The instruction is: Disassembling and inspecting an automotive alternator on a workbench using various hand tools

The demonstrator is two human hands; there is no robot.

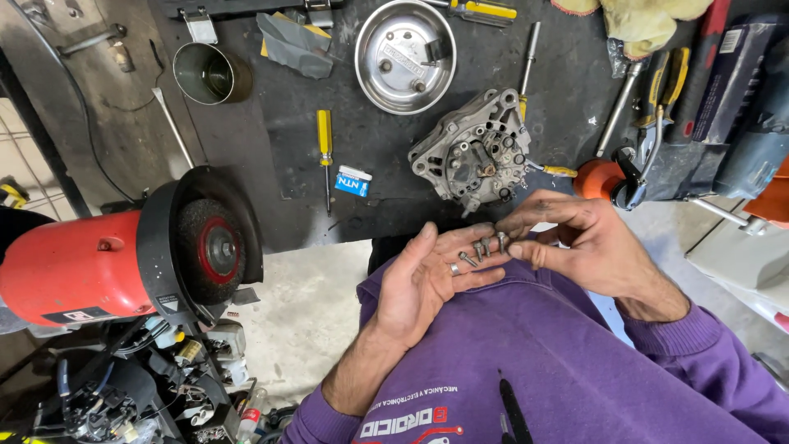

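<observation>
Four small bolts (pixel 483 249) and one washer (pixel 454 268) lie on the open left hand (pixel 427 275). The bench holds one alternator housing (pixel 475 152), one round steel dish (pixel 404 56) and one metal cup (pixel 210 74). Three yellow-handled screwdrivers (pixel 325 140) are in view, and one red bench grinder (pixel 123 259).

From my feed the light is even and soft, like daylight, with no hard shadows; I see only faint shade under the hands (pixel 509 263) and beneath the red grinder (pixel 123 259). The steel bowl (pixel 405 56) throws mild glare off its rim and floor. The dark surface (pixel 370 148) reads well, detail sharp at centre. Wide-lens bending curves the edges, and the lower left corner sits dim and cluttered.
</observation>
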